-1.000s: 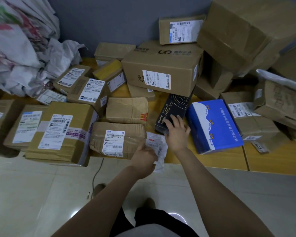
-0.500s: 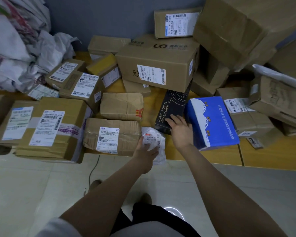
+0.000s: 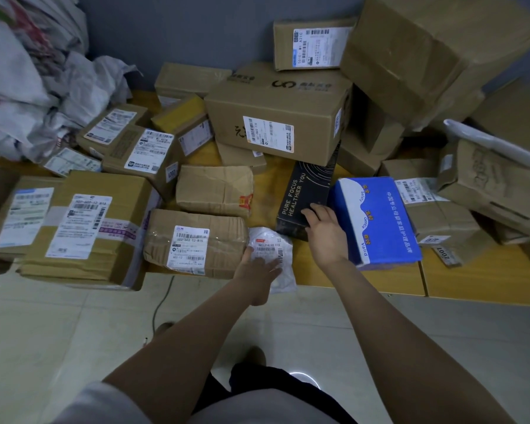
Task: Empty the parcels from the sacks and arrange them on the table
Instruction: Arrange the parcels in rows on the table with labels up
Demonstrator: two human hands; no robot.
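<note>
The black box (image 3: 306, 194) lies with its long axis running away from the person. Its far end meets the big carton (image 3: 276, 117), and its near end sits under the right hand (image 3: 326, 240), whose straight fingers rest on it without gripping. Just left, the white mailer pouch (image 3: 268, 243) overhangs the table (image 3: 471, 276) front edge beside the taped brown parcel (image 3: 196, 240). The left hand (image 3: 257, 269) presses it flat, fingers uncurled. Each hand is nearer its own 1 parcel, so a push away along that axis seems likely.

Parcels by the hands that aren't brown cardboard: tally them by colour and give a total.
White bag: 1
Black box: 1
Blue box: 1
Total: 3
</note>
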